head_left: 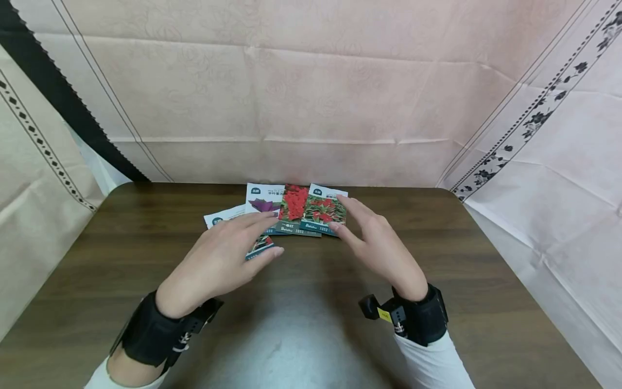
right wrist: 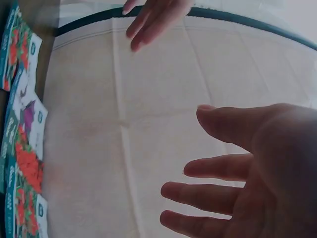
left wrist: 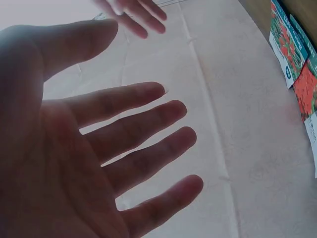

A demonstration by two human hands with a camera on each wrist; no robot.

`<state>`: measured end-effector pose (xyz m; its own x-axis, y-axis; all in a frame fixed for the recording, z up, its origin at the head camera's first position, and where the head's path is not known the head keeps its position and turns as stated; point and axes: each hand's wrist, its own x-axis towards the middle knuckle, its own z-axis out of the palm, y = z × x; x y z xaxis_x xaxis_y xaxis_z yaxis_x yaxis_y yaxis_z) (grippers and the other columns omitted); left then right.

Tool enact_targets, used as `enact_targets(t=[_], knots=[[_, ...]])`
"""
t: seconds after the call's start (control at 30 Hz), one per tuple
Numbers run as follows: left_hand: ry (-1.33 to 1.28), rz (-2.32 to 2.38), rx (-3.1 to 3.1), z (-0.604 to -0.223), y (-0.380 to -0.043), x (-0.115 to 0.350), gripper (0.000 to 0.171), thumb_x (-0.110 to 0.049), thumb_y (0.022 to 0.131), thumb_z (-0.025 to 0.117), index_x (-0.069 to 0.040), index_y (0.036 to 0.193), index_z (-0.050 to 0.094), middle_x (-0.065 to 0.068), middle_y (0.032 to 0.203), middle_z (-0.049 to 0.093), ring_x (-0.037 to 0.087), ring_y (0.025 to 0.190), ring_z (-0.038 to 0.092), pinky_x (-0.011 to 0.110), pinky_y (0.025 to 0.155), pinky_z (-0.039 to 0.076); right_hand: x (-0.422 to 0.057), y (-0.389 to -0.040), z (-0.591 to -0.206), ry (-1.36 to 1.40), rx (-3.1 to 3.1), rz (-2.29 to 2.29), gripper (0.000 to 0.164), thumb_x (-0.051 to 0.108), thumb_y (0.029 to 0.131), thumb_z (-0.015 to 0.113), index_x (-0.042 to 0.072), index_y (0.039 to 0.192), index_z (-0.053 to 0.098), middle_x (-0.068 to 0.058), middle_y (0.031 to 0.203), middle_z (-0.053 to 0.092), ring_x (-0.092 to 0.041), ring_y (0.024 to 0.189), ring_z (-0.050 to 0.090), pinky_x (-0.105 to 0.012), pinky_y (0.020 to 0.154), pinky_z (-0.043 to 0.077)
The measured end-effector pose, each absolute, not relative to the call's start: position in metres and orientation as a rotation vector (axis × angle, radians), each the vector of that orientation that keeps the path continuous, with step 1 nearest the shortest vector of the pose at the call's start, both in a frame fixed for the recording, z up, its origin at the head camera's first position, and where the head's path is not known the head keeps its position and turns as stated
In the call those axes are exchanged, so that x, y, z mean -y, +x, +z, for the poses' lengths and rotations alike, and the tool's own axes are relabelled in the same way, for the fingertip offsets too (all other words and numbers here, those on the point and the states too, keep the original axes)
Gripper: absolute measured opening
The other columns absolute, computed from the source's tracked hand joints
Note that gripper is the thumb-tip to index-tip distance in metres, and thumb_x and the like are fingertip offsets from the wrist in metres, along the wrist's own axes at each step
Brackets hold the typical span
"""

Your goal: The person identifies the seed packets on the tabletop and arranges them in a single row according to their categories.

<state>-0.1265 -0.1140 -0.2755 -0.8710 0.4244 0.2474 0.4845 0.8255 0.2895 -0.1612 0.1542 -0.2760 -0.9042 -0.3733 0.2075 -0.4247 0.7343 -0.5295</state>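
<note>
Several flower seed packets lie in an overlapping fan near the table's far edge. At the right end is a packet with red flowers and green leaves point(head_left: 322, 209), beside a solid red-flower packet point(head_left: 293, 202) and a purple-flower packet point(head_left: 262, 193). The leftmost packet point(head_left: 220, 217) is mostly hidden behind my left hand point(head_left: 218, 259). That hand, fingers extended and spread in the left wrist view, holds nothing. My right hand point(head_left: 381, 243) has its fingertips close by the right-end packet in the head view. Its fingers point(right wrist: 213, 196) are straight and apart with nothing between them.
The brown wooden table point(head_left: 301, 302) extends toward me. A pale patterned cloth point(head_left: 301, 97) hangs right behind its far edge, with more cloth point(head_left: 559, 227) along the right side. Black wrist straps point(head_left: 154, 329) are on both wrists.
</note>
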Motion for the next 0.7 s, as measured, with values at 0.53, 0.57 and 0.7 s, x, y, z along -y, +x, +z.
enact_targets(t=[0.53,0.57,0.7], knots=[[-0.710,-0.663,2.867,-0.289,-0.138,0.109,0.057,-0.047,0.092,0.061,-0.013,0.137,0.054,0.008,0.137,0.058,0.027,0.124,0.056,0.050,0.100,0.046,-0.163,-0.204,-0.318,0.428,2.890,1.052,0.053,0.039,0.099,0.053,0.015,0.145,0.044,-0.012,0.147,0.047,-0.029,0.136,0.045,-0.052,0.108,0.038],[-0.712,-0.692,2.872,-0.291,-0.140,0.108,0.057,-0.047,0.092,0.061,-0.013,0.137,0.053,0.008,0.138,0.057,0.027,0.125,0.056,0.051,0.101,0.045,-0.164,-0.206,-0.320,0.412,2.884,1.081,0.052,0.039,0.099,0.053,0.015,0.144,0.044,-0.013,0.147,0.047,-0.029,0.137,0.044,-0.053,0.108,0.037],[-0.692,-0.826,2.897,-0.301,-0.148,0.105,0.058,-0.046,0.092,0.061,-0.013,0.139,0.051,0.008,0.141,0.055,0.027,0.129,0.052,0.052,0.103,0.043,-0.167,-0.212,-0.328,0.347,2.893,1.206,0.052,0.041,0.099,0.052,0.015,0.143,0.045,-0.015,0.146,0.048,-0.030,0.136,0.045,-0.054,0.107,0.039]])
